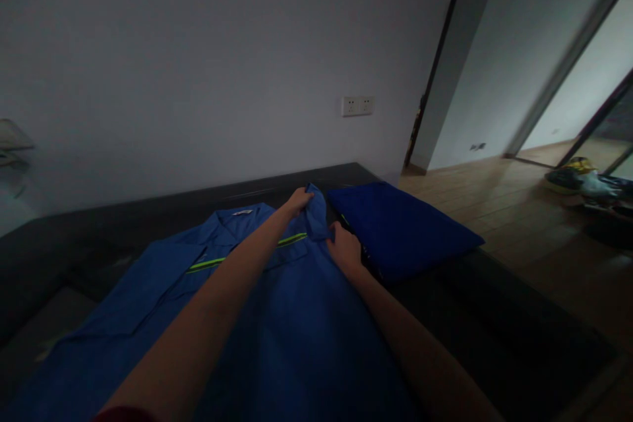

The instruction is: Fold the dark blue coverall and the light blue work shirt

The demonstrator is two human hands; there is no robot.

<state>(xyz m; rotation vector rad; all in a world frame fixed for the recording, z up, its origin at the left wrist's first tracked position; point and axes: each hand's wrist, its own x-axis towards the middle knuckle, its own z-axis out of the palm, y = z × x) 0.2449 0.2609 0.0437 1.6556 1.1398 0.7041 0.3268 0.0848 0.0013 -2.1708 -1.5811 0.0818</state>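
Observation:
A blue work shirt [277,316] with a bright yellow-green stripe [208,264] lies spread on a dark table [494,316]. My left hand [298,202] reaches to the shirt's far right shoulder and pinches a raised fold of the blue cloth [316,214]. Just to the right, my right hand [343,249] is closed on the same fold lower down, pressing it at the shirt's edge. The collar [237,214] points toward the wall.
A folded dark blue garment [400,224] lies on the table right of my hands. A grey wall with a double socket [357,105] stands behind. Wooden floor [519,211] stretches to the right, with some objects [583,181] near a glass door.

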